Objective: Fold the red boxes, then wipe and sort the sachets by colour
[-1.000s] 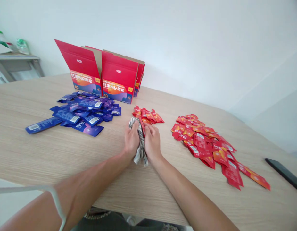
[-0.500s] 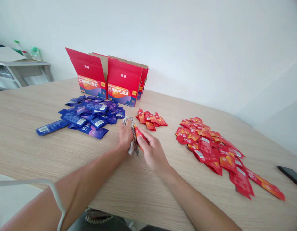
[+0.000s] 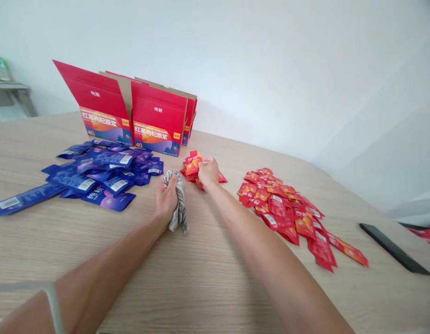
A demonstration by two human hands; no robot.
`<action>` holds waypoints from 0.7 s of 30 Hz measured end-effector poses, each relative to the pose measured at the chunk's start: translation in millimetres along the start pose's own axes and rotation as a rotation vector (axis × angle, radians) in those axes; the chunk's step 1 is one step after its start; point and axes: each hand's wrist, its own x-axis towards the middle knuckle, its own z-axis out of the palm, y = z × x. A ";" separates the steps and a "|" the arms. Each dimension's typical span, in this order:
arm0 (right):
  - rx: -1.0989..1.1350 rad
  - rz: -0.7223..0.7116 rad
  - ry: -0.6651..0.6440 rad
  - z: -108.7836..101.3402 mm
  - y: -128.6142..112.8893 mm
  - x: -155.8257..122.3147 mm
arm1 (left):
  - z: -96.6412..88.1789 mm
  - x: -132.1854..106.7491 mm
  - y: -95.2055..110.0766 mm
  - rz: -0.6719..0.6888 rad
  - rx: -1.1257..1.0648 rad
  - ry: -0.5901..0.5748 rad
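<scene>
My left hand (image 3: 166,200) is closed around a striped grey cloth (image 3: 180,204) that hangs down onto the wooden table (image 3: 201,278). My right hand (image 3: 208,171) reaches forward and pinches a red sachet (image 3: 193,166) over a small pile of red sachets (image 3: 195,169) in front of the boxes. A large heap of red sachets (image 3: 287,208) lies to the right. A heap of blue sachets (image 3: 96,174) lies to the left.
Open red cardboard boxes (image 3: 131,113) stand at the back of the table against the white wall. A thin black object (image 3: 394,248) lies at the table's right side. A grey shelf (image 3: 9,93) stands at far left.
My right hand has moved away from the cloth and forward with the red sachet to the small red pile. My left hand keeps hold of the cloth.
</scene>
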 end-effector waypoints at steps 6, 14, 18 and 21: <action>-0.370 0.016 -0.094 -22.1 3.5 2.0 | -2.3 -0.7 3.4 0.013 0.032 -0.009; -0.891 0.213 -0.246 -129.6 44.5 20.1 | 8.5 -5.5 8.4 -0.025 -0.005 -0.003; -1.014 0.287 -0.413 -139.1 62.5 14.2 | 9.9 -7.1 8.3 -0.029 -0.002 0.005; -1.049 0.239 -0.461 -130.5 64.5 4.9 | 8.6 -7.0 6.7 -0.025 0.009 0.007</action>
